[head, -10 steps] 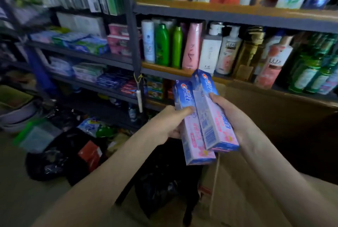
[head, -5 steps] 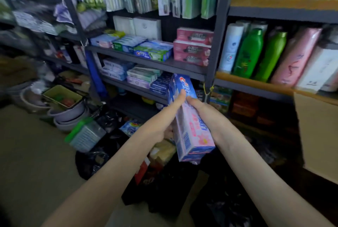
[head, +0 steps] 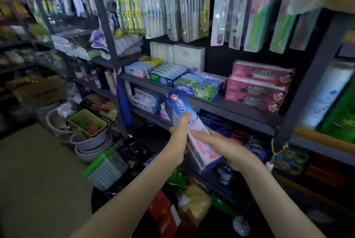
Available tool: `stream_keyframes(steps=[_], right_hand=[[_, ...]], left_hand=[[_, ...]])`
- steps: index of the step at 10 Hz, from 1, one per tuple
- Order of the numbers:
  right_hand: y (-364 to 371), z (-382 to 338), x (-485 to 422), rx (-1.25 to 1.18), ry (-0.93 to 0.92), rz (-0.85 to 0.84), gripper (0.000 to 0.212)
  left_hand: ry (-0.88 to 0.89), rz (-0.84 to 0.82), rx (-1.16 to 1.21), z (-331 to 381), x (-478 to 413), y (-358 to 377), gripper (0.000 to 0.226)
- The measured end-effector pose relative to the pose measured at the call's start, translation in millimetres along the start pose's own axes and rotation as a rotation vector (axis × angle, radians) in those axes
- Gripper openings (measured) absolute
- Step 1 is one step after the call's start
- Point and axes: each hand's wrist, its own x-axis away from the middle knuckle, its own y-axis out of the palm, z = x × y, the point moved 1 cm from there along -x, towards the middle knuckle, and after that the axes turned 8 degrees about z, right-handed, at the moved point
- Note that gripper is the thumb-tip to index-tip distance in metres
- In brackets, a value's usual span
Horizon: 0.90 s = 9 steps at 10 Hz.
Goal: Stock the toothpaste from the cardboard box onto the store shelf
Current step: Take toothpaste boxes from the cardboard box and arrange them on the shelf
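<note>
Grey plastic basins and a clear plastic tub with a green lid stand on the floor at the left, so a dropped carton could be lost among that clutter.

The left hand is clamped on the left edge of the stacked blue-and-pink cardboard toothpaste cartons, fingers pressed together and one fingertip laid on the top face. The stack is held in the air, tilted, its far end raised toward the dark metal shelf. The right hand is wrapped over the near end, fingers close together across the pink face.

The glossy cartons could slide apart if either grip is eased before the stack is resting on the board. The far end could also be caught on the shelf lip. A hard push could shove the green-and-blue toothpaste boxes out of line, or knock the pink boxes stacked to their right.

Compared with half a second ago, the stack has been tipped lower and carried nearer the shelf. The view has been swung left, and the cardboard box is no longer seen.
</note>
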Motion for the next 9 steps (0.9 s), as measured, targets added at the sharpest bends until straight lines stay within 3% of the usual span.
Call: stream_keyframes(steps=[1,2,4,6,7,8,9], right_hand=[[11,-6,-51,0.056,-0.038,0.007,0.040],[31,-15,-95,0.115,-0.116,0.044,0.042],[67,-15,-182,0.236,-0.193,0.181,0.065],[100,-13,-275,0.193,-0.212,0.290,0.068],[113,-20,-305,0.135,-0.146,0.316,0.061],[120,-31,-319,0.161,-0.120,0.390,0.053],[119,-42,-319,0.254,-0.119,0.510,0.040]], left_hand=[[0.049,-0.020,0.100,24,-41,-10,0.082],[0.047,-0.105,0.195,49,-72,-27,0.043],[0.003,-0.146,0.288,92,-157,-57,0.045],[-0.099,-0.285,0.174,130,-249,-88,0.046],[-0.112,-0.277,0.122,151,-285,-102,0.056],[-0.093,-0.270,0.088,169,-309,-105,0.108],[-0.132,-0.296,0.033,168,-326,-88,0.120]])
